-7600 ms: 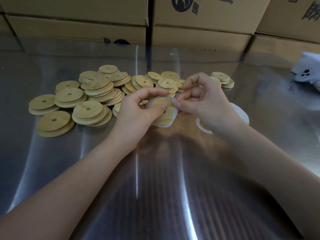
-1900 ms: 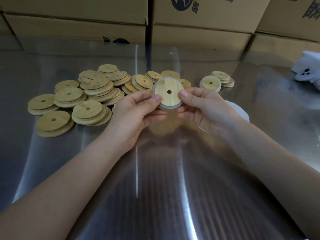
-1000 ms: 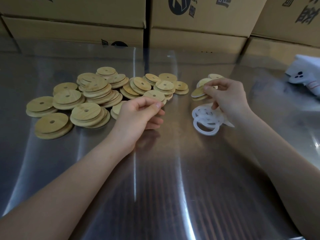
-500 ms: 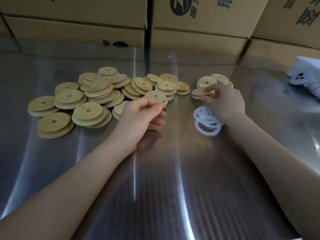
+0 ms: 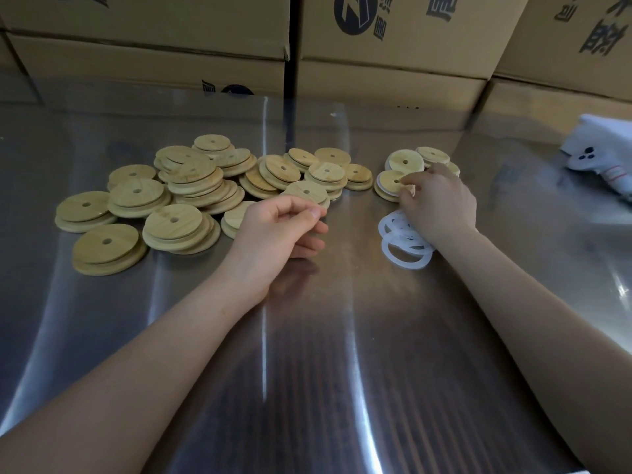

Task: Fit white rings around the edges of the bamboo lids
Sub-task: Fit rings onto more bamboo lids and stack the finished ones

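Observation:
Several bare bamboo lids (image 5: 191,186), round with a centre hole, lie heaped at the back left of the steel table (image 5: 307,371). A small pile of white rings (image 5: 405,249) lies right of centre. Behind it sits a small stack of ringed lids (image 5: 405,160). My right hand (image 5: 441,203) lies over that stack, its fingertips on a ringed lid (image 5: 388,181) that rests on top at the front; my thumb is hidden. My left hand (image 5: 277,230) hovers at the near edge of the bare heap, fingers curled with thumb against forefinger, holding nothing.
Cardboard boxes (image 5: 393,63) form a wall along the back of the table. A white cloth item with dark dots (image 5: 598,155) lies at the far right. The near half of the table shows only my forearms.
Both hands held one lid with a ring around it. My right hand then carried it right and set it down on the ringed stack, while my left hand dropped toward the bare heap.

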